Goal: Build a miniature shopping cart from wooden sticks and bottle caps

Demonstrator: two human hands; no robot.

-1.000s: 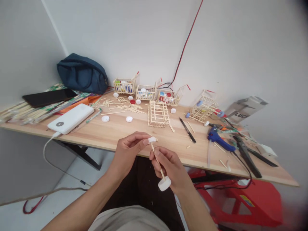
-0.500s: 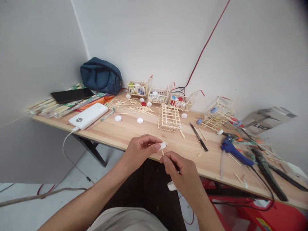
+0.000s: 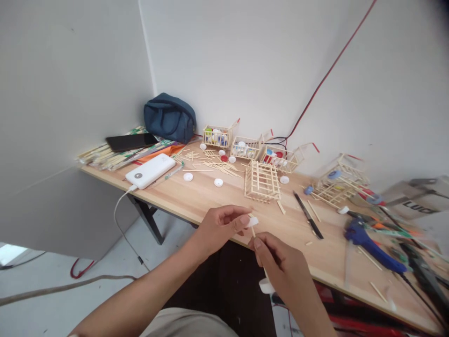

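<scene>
My left hand [image 3: 228, 228] pinches a white bottle cap [image 3: 252, 222] between thumb and fingers, just over the table's front edge. A thin wooden stick [image 3: 253, 231] runs from that cap into my right hand [image 3: 278, 257], whose fingers are closed around it. Below my right hand a second white cap [image 3: 266, 286] shows at the stick's lower end. Behind my hands stands a stick-built basket frame [image 3: 262, 181], with neither hand touching it. Two loose white caps, one on the left [image 3: 188, 177] and one nearer the middle [image 3: 218, 182], lie on the table.
Small stick carts [image 3: 216, 136] holding coloured caps line the wall, with another cart [image 3: 338, 180] at right. Loose sticks [image 3: 220, 167], a black pen [image 3: 308, 215], a blue glue gun [image 3: 375, 245], a white power bank [image 3: 150, 171], a phone [image 3: 131, 142] and a blue bag [image 3: 170, 117] are on the table.
The whole scene has shifted right and slightly down in view as the camera turned left. Both hands keep their hold on the stick and cap, with little other movement.
</scene>
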